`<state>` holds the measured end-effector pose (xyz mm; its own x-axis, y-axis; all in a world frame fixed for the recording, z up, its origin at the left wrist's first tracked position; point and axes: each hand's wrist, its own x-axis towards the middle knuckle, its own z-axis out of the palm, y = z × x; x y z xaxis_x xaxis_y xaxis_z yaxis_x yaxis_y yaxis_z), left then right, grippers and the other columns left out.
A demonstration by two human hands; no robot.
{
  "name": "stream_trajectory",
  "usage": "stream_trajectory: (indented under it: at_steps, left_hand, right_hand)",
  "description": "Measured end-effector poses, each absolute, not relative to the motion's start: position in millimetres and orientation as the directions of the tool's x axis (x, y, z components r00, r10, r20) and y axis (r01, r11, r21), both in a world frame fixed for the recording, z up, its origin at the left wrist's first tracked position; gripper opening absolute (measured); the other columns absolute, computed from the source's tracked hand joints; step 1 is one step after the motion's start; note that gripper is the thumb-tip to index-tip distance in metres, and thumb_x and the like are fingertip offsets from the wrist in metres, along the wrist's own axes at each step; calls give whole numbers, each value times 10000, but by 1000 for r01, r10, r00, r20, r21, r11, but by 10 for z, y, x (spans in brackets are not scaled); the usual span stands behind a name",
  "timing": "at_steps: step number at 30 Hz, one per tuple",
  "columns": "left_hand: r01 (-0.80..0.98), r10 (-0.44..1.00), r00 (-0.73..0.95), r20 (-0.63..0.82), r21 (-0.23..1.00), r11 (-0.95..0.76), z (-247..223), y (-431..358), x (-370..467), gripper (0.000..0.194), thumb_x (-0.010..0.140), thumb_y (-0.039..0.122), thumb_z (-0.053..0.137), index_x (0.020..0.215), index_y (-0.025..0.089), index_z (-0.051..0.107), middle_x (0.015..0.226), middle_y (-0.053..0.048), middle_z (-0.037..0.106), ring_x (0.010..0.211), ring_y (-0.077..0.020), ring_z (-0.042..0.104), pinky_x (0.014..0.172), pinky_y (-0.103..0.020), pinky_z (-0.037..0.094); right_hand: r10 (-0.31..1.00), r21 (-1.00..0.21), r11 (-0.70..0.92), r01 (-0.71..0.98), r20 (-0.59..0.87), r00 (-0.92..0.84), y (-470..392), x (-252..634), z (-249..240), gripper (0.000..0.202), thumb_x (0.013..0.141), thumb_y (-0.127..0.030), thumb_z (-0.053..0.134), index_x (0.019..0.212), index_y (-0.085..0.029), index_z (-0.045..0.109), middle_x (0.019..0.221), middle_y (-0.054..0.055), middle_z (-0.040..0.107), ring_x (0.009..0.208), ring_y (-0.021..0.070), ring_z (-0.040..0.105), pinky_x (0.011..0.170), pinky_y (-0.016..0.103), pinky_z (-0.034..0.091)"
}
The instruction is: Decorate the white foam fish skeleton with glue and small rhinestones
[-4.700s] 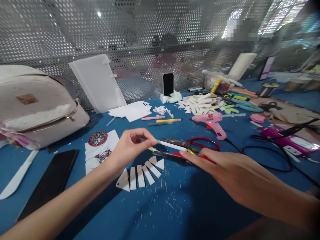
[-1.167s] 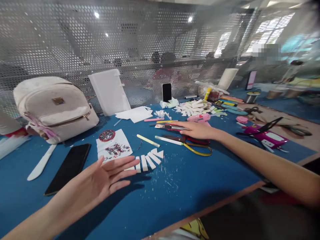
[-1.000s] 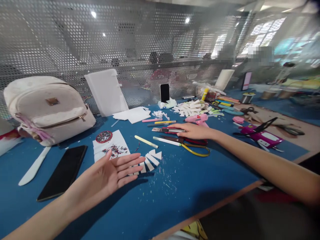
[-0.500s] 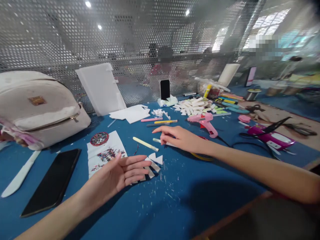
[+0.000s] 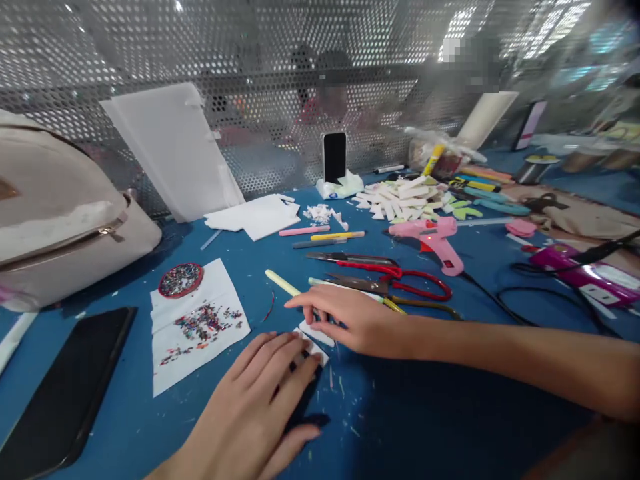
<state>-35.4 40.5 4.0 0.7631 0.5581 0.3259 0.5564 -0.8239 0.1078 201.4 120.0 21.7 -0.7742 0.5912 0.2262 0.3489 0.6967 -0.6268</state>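
My left hand [image 5: 273,393] is palm down over several white cut pieces [image 5: 319,353], its fingers stretched and slightly apart, covering part of them. Just to the right, my right hand [image 5: 357,320] hovers at or touches the same pieces; contact is hard to make out. Its index finger points left while the other fingers curl loosely, with nothing visible held. Past its fingertips lies a pale yellow marker [image 5: 281,282], partly hidden by the hand. Behind it rest red-handled scissors [image 5: 395,270] and a second pair of scissors [image 5: 367,283] with yellowish handles.
A paper sheet [image 5: 170,373] with sequins and a round red-rimmed dish [image 5: 181,280] lies left, beside a black phone [image 5: 65,393] and a backpack [image 5: 65,247]. A pink glue gun [image 5: 435,240], its cord and a purple power strip [image 5: 585,273] are right. White strips [image 5: 400,197] pile behind.
My left hand has turned from palm up to palm down onto the white pieces. My right hand has come nearer to them, uncovering the scissors. The view has shifted.
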Motion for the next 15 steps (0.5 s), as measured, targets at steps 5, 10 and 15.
stream_trajectory:
  at_steps: [5, 10, 15]
  left_hand:
    - [588, 554, 746, 371, 24, -808, -76, 470, -423, 811, 917, 736, 384, 1493, 167, 435, 1484, -172, 497, 1381, -327, 439, 1145, -470, 370]
    - [537, 480, 827, 292, -157, -829, -27, 525, -436, 824, 924, 755, 302, 1445, 149, 504, 1465, -151, 541, 1395, -285, 439, 1193, -424, 292]
    - [539, 488, 826, 281, -146, -829, -44, 543, -450, 576, 1007, 538, 440, 1451, 176, 501, 1479, -142, 531, 1413, -268, 433, 1215, -430, 265]
  right_hand:
    - [593, -622, 688, 373, 187, -783, 1185, 2039, 222, 402, 948, -158, 545, 1350, -181, 543, 1093, 81, 676, 994, 210, 605, 950, 380, 460]
    - [628, -648, 655, 387, 184, -756, 1187, 2061, 196, 421, 947, -152, 563, 1363, -196, 523, 1087, 60, 684, 1019, 195, 609, 973, 354, 463]
    - [614, -656, 658, 369, 184, -768, 1210, 2071, 182, 387, 963, -148, 533, 1345, -202, 517, 1095, 59, 673, 1003, 188, 606, 948, 340, 463]
